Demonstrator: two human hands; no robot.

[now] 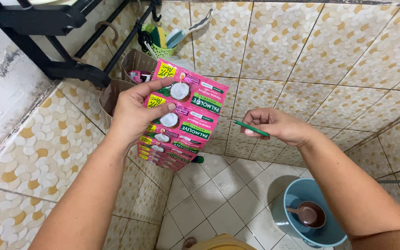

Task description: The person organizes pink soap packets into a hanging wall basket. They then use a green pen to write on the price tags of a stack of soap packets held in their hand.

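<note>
My left hand point(135, 111) holds up a hanging strip of several pink sachets point(186, 111) with green labels and a coconut picture, thumb and fingers pinching its upper left edge. The strip folds downward toward the tiled wall corner. My right hand point(278, 126) is closed on a thin green-handled tool point(251, 128), maybe small scissors, whose metal tip points left toward the strip's right edge. The tip stands slightly apart from the sachets.
A black metal rack point(47, 41) hangs at the upper left with brown baskets point(137, 62) and a green cup of brushes point(163, 44). Below on the tiled floor stands a blue bucket point(334, 231) with a brown dipper point(311, 214) in it. Patterned tile walls surround everything.
</note>
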